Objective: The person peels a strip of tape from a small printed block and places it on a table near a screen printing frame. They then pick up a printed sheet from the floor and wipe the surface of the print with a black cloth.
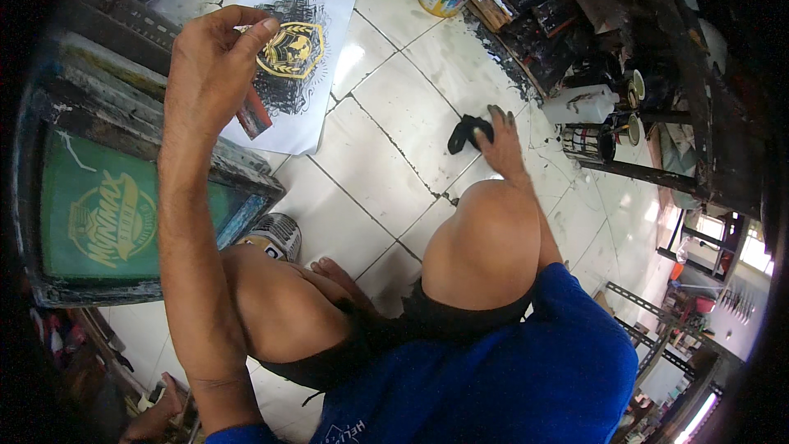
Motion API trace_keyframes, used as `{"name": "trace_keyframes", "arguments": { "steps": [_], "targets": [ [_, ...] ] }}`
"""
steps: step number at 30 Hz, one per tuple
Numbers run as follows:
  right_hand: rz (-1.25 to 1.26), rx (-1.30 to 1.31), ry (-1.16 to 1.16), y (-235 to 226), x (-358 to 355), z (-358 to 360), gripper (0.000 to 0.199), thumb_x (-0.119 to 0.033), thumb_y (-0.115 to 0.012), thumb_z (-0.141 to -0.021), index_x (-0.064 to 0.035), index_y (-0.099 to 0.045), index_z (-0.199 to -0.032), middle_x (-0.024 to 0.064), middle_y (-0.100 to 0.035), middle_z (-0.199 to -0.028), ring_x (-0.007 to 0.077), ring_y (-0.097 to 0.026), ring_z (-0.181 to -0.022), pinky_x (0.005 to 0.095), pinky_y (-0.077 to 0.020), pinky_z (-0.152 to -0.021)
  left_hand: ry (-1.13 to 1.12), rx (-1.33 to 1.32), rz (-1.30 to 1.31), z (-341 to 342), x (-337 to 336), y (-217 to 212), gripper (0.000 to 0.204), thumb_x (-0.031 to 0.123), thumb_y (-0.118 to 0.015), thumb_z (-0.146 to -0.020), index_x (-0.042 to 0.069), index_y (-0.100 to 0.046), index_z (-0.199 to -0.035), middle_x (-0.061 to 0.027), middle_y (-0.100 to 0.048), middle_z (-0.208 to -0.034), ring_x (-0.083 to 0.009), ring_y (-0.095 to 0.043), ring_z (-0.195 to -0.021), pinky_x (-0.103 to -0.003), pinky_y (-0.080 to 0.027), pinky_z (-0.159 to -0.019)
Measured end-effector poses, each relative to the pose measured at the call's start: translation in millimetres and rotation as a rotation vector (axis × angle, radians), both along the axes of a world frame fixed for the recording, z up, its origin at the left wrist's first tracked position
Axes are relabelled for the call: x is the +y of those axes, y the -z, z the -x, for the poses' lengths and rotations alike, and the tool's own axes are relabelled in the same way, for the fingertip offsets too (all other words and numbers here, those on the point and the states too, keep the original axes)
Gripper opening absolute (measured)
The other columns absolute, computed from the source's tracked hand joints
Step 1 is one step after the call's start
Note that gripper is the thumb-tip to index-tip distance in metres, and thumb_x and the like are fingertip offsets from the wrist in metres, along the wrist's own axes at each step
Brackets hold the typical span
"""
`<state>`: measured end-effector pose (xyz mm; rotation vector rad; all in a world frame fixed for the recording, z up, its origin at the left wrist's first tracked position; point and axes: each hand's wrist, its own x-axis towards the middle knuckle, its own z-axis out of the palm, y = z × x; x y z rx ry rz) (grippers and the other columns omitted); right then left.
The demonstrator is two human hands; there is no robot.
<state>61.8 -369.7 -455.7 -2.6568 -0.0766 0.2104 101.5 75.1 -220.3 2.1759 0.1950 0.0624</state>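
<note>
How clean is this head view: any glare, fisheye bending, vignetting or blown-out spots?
Head view: sharp at the centre, with the left hand and right hand on the black cloth crisp. A glare patch sits on the white floor tiles beside the printed sheet. Grout lines bend toward the rim, the corners are black, and the window at right is blown out.
</note>
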Motion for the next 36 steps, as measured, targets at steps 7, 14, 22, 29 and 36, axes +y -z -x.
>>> {"name": "trace_keyframes", "arguments": {
  "steps": [7,14,22,29,36],
  "targets": [
    [0.212,-0.157,0.035,73.8,58.6,21.5,0.069,-0.026,-0.058,-0.094,-0.0040,-0.029,-0.154,0.0286,-0.020,-0.159,0.0530,-0.016,-0.145,0.0632,-0.0183,-0.117,-0.034,-0.014,-0.077,4.2,3.7,-2.4,0.033,0.020,-0.068,-0.092,-0.008,-0.070,-0.110,-0.0122,-0.065,-0.066,-0.0142,-0.056,-0.041,-0.031,-0.043,-0.045],
    [0.163,-0.382,-0.318,85.2,155.4,-147.3,0.057,-0.024,-0.056,-0.094,-0.0076,-0.043,-0.148,0.0254,-0.037,-0.151,0.0483,-0.034,-0.138,0.0579,-0.0273,-0.115,-0.073,0.094,-0.016,3.1,11.1,0.2,0.034,0.020,-0.068,-0.090,-0.009,-0.069,-0.108,-0.0145,-0.068,-0.068,-0.0169,-0.065,-0.060,-0.031,-0.048,-0.054],
    [0.201,-0.338,-0.437,76.4,140.8,-155.6,0.050,-0.021,-0.049,-0.099,-0.0068,-0.043,-0.147,0.0229,-0.035,-0.154,0.0455,-0.034,-0.139,0.0520,-0.0257,-0.118,-0.010,0.012,-0.035,1.3,14.2,12.8,0.033,0.023,-0.065,-0.094,-0.007,-0.069,-0.108,-0.0094,-0.061,-0.061,-0.0202,-0.061,-0.039,-0.033,-0.045,-0.039],
    [0.180,-0.036,-0.482,80.9,8.1,73.6,0.062,-0.017,-0.051,-0.095,-0.0078,-0.034,-0.154,0.0272,-0.020,-0.160,0.0518,-0.016,-0.146,0.0620,-0.0088,-0.120,-0.060,0.173,-0.100,-0.5,-2.6,-34.0,0.026,0.015,-0.063,-0.090,-0.010,-0.071,-0.095,-0.0199,-0.066,-0.062,-0.0299,-0.069,-0.057,-0.039,-0.055,-0.064],
    [0.154,-0.295,-0.566,62.1,145.9,-90.8,0.053,-0.021,-0.047,-0.100,-0.0111,-0.039,-0.151,0.0251,-0.034,-0.155,0.0507,-0.032,-0.139,0.0615,-0.0219,-0.117,-0.004,0.108,-0.049,9.1,-2.0,-32.3,0.026,0.015,-0.063,-0.092,-0.010,-0.071,-0.093,-0.0171,-0.065,-0.056,-0.0244,-0.065,-0.044,-0.036,-0.053,-0.053]
  ]
}}
